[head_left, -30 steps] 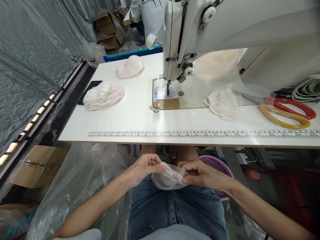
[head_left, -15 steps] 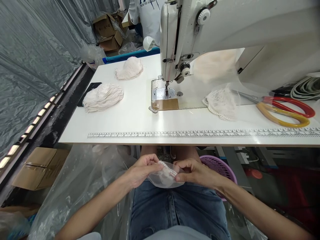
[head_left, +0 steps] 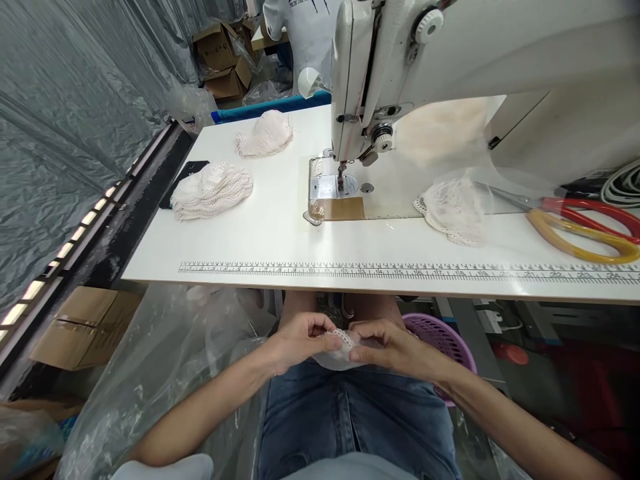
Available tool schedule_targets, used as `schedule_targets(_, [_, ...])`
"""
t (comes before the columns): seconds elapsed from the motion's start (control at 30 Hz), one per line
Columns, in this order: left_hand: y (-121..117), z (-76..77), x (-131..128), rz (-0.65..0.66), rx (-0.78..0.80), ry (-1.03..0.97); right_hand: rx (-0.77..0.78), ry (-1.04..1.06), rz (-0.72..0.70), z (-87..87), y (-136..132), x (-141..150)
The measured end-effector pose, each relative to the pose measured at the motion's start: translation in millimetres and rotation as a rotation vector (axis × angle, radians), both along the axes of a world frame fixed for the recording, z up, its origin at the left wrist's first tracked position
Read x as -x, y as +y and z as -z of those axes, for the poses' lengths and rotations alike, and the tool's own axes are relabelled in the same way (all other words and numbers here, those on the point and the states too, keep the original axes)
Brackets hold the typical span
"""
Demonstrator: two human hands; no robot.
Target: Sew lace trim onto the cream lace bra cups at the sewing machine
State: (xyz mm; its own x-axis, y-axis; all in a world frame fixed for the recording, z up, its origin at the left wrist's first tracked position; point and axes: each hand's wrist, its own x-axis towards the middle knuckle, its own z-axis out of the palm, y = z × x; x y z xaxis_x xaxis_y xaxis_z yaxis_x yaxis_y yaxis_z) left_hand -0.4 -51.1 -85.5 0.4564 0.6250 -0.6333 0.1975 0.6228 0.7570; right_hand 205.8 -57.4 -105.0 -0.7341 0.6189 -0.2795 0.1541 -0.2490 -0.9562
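Over the lap, below the table edge, I hold a small sheer white fabric piece with lace edging (head_left: 336, 360). My left hand (head_left: 305, 341) pinches its lace edge from the left. From the right, my right hand (head_left: 384, 343) grips the same piece between thumb and fingers, close to the left hand. Part of the piece is hidden behind the fingers. On the table above, a sewing machine (head_left: 345, 80) stands with its needle and presser foot over the metal plate, no fabric under them. A lace-edged piece (head_left: 453, 210) lies right of the needle.
Scissors (head_left: 580, 223) with red and yellow handles lie at the table's right. A stack of lace pieces (head_left: 213, 192) and another pale fabric piece (head_left: 266, 135) rest at the left. A purple basket (head_left: 443, 337) stands under the table. A person (head_left: 313, 40) is behind the machine.
My hands have come closer together, so less of the lace edge shows between them. The whole view has shifted slightly; the things on the table stay in place.
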Motion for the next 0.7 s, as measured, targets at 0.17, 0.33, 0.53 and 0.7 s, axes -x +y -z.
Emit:
schedule_targets(0.17, [0.1, -5.0, -2.6, 0.004, -0.017, 0.024, 0.034, 0.005, 0.018, -0.9, 2.9, 7.7])
schedule_targets(0.33, [-1.0, -8.4, 0.8, -0.003, -0.073, -0.034, 0.056, -0.014, 0.118, -1.3, 3.3, 7.1])
schedule_targets(0.53, [-8.1, -0.9, 7.5, -0.003, -0.080, 0.101, 0.049, -0.073, 0.130, 4.0, 1.9, 1.3])
schedule_targets(0.7, [-11.2, -2.4, 4.4, -0.014, -0.089, 0.048, 0.036, -0.102, 0.158, 6.3, 1.4, 0.1])
